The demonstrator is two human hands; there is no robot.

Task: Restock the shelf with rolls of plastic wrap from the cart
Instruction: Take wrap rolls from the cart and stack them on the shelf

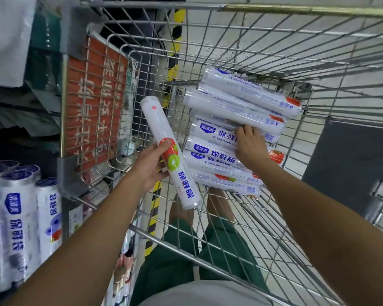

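Over the wire cart (274,62), the left hand (150,166) has its grip wrapped around one plastic wrap roll (170,151), while the right hand (250,146) presses spread fingers onto the stacked rolls (234,120) inside.

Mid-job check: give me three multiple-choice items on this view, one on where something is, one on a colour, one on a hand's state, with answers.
1. Where is the pile of rolls?
A. in the cart
B. on the floor
C. on a shelf

2. What colour is the sign on the cart end?
A. blue
B. red
C. yellow

3. What is the left hand doing?
A. hanging empty
B. gripping the cart rim
C. holding one roll

Answers:
1 A, the pile lies on the wire basket floor, under the right hand.
2 B, red panel behind the wire.
3 C, fingers wrap the held roll.
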